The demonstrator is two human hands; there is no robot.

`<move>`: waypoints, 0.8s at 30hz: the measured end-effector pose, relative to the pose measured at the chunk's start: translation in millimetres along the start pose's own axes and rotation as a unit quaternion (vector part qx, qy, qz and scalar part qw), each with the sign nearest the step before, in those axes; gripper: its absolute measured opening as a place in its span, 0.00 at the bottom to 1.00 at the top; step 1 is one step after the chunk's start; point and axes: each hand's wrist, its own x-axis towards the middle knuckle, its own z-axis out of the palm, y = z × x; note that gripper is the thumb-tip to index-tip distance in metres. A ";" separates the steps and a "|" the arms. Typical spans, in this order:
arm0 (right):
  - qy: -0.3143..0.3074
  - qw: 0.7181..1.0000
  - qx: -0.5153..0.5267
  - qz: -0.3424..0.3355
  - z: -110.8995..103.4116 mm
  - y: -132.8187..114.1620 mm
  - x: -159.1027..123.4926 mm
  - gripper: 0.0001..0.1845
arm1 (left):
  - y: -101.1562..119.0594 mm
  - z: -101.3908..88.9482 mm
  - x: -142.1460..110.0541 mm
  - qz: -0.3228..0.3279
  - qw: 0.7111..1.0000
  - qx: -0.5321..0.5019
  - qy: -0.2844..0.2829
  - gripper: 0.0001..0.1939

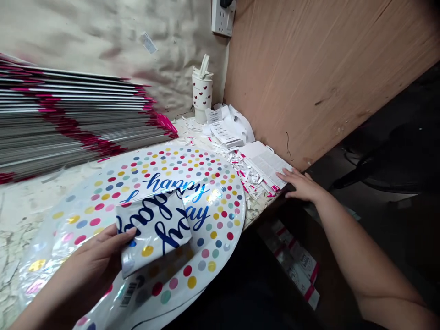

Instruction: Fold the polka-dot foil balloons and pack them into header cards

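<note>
My left hand (103, 252) grips a folded foil balloon (158, 229), white with dark blue lettering, its thumb on top. Beneath it a large round flat foil balloon (220, 238) with coloured dots and "happy" lettering lies on the table, partly covered by the folded one. At the right, my right hand (302, 185) rests its spread fingers at the edge of a stack of printed paper sheets (264, 160). Whether any sheet is between those fingers cannot be made out.
A tall pile of flat pink-edged packages (85, 110) stands at the back left. Behind are a white cup with hearts (202, 96) and a roll of labels (227, 128). Paper shreds (245, 172) litter the table. A wooden panel (309, 68) rises at the right; packets (302, 270) lie below.
</note>
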 end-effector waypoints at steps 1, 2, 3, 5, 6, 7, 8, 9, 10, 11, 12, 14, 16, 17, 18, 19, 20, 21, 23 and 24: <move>0.021 1.000 -0.003 -0.016 -1.0 8.6 -4.4 0.31 | -2.8 -3.2 0.9 -0.022 0.999 -0.025 -0.016 0.11; 0.051 0.998 0.002 -0.034 -4.3 10.4 -8.4 0.25 | -5.2 -5.9 1.7 -0.045 0.997 -0.054 -0.030 0.11; 0.093 0.994 0.012 -0.051 -9.8 5.1 -12.4 0.22 | -6.9 -8.3 2.1 -0.059 0.995 -0.077 -0.036 0.11; 0.221 0.971 0.041 -0.081 -23.7 -26.7 -22.0 0.21 | -7.8 -12.8 0.6 -0.038 0.995 -0.088 -0.011 0.11; 0.292 0.949 0.053 -0.103 -29.4 -52.4 -28.4 0.21 | -7.0 -15.0 -1.5 -0.021 0.996 -0.089 0.001 0.12; 0.362 0.921 0.062 -0.128 -32.4 -83.3 -36.1 0.21 | -5.6 -17.1 -4.4 -0.001 0.996 -0.090 0.013 0.14; 0.387 0.904 0.055 -0.174 -31.9 -117.5 -44.7 0.22 | -3.9 -19.2 -7.8 0.020 0.995 -0.092 0.025 0.15; 0.379 0.894 0.038 -0.236 -27.7 -152.6 -53.6 0.22 | -2.3 -21.3 -11.4 0.041 0.994 -0.094 0.035 0.17; 0.334 0.892 0.017 -0.305 -20.6 -186.1 -62.0 0.22 | -1.2 -23.6 -15.0 0.062 0.993 -0.095 0.041 0.18; 0.272 0.885 -0.011 -0.377 -12.1 -215.6 -69.0 0.22 | -1.1 -26.1 -18.3 0.078 0.992 -0.092 0.043 0.19; 0.217 0.881 -0.013 -0.420 -4.2 -239.5 -73.9 0.20 | -1.9 -28.8 -21.3 0.090 0.992 -0.082 0.039 0.21; 0.118 0.887 0.046 -0.444 2.6 -268.4 -75.6 0.21 | -5.7 -34.0 -26.5 0.105 0.994 -0.036 0.010 0.23; 0.108 0.890 0.159 -0.413 -8.0 -276.6 -66.7 0.30 | -9.4 -37.2 -31.9 0.131 0.989 0.059 -0.031 0.25; 0.125 0.880 0.214 -0.406 -18.7 -276.5 -59.2 0.36 | -9.9 -37.2 -35.0 0.151 0.980 0.117 -0.051 0.24; 0.134 0.863 0.261 -0.411 -31.0 -275.2 -50.4 0.42 | -9.1 -35.9 -38.4 0.177 0.966 0.174 -0.072 0.22; 0.118 0.843 0.299 -0.432 -42.9 -273.5 -40.6 0.47 | -7.3 -33.1 -41.9 0.204 0.947 0.228 -0.095 0.19; 0.057 0.824 0.330 -0.457 -52.8 -271.6 -30.0 0.48 | -4.8 -28.9 -45.2 0.231 0.926 0.272 -0.120 0.17; -0.039 0.805 0.355 -0.474 -59.5 -269.3 -18.8 0.44 | -2.7 -23.1 -48.2 0.261 0.905 0.307 -0.135 0.15; -0.231 0.772 0.377 -0.456 -62.2 -261.6 5.6 0.24 | -2.5 -6.6 -51.7 0.342 0.867 0.353 -0.086 0.14; -0.280 0.770 0.396 -0.414 -59.0 -255.6 18.4 0.14 | -5.8 4.2 -51.9 0.395 0.842 0.367 -0.030 0.15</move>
